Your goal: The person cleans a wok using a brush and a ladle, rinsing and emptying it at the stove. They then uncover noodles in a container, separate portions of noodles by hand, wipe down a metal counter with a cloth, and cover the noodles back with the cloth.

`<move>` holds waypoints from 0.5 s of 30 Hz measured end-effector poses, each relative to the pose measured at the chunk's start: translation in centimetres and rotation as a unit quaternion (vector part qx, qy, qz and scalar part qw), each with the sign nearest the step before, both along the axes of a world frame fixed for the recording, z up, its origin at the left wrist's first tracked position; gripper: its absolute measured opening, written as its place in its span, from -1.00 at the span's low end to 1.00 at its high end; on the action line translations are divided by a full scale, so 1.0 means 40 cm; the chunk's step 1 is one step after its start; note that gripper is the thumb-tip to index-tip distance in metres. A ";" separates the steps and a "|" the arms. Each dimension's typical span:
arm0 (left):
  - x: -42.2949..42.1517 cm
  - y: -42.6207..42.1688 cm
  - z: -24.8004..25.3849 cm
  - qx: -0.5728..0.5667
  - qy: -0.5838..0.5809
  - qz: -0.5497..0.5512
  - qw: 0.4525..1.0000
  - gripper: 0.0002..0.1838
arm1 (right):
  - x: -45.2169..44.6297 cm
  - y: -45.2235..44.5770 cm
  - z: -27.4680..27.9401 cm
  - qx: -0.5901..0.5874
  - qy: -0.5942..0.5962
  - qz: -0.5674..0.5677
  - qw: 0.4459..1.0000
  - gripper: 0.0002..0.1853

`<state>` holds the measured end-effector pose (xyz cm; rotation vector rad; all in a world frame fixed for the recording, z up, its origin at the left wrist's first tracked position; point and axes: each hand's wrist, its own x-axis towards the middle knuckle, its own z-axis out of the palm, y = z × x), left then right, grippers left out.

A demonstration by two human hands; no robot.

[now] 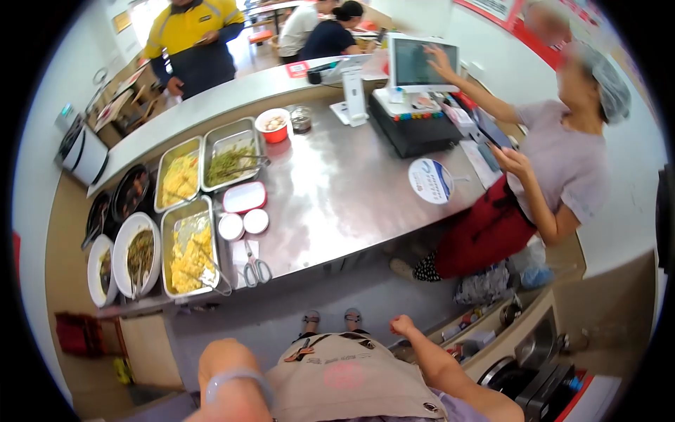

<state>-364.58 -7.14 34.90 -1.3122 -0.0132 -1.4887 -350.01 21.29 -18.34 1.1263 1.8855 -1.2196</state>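
Note:
My right hand (403,325) hangs low in front of the counter, fingers curled into a fist with nothing showing in them. At the lower left is my left hand (226,357), a pale band round its wrist; its fingers are hidden. I wear a beige apron (337,376). Nearest my left hand on the steel counter (316,204) lie grey-handled scissors (256,269). Beside them stand a metal tray of yellow food (190,253) with tongs, two round white tubs (244,224) and a red-and-white box (245,197). Neither hand touches these.
Further back are a tray of greens (232,165), a red bowl (273,125) and dark bowls (132,191). At right a co-worker (555,151) touches a register screen (424,62) and holds a phone. A person in yellow (193,42) stands beyond the ledge. A low shelf (506,323) flanks my right.

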 end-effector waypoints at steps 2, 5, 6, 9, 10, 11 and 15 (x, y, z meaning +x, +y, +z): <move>-0.017 -0.036 -0.079 -0.037 -0.119 0.175 0.977 -0.58 | -0.055 0.039 0.007 -0.003 0.014 0.051 0.999 -0.81; -0.030 -0.139 -0.205 -0.364 -0.338 0.290 0.818 -0.49 | -0.138 0.043 -0.039 -0.053 0.077 0.131 0.987 -0.80; -0.022 -0.196 -0.236 -0.488 -0.458 0.287 0.685 -0.44 | -0.161 0.028 -0.028 -0.068 0.082 0.175 0.979 -0.80; 0.024 -0.361 -0.324 -0.572 -0.595 0.357 0.438 -0.32 | -0.255 -0.101 0.121 -0.124 0.064 0.279 0.950 -0.78; 0.056 -0.428 -0.376 -0.589 -0.677 0.306 0.318 -0.28 | -0.291 -0.177 0.210 -0.119 0.067 0.318 0.938 -0.78; 0.084 -0.486 -0.415 -0.594 -0.742 0.239 0.198 -0.24 | -0.330 -0.253 0.260 -0.116 0.071 0.351 0.926 -0.77; 0.174 -0.711 -0.470 -0.433 -0.838 0.290 0.159 -0.27 | -0.449 -0.555 0.290 -0.174 0.194 0.452 0.853 -0.77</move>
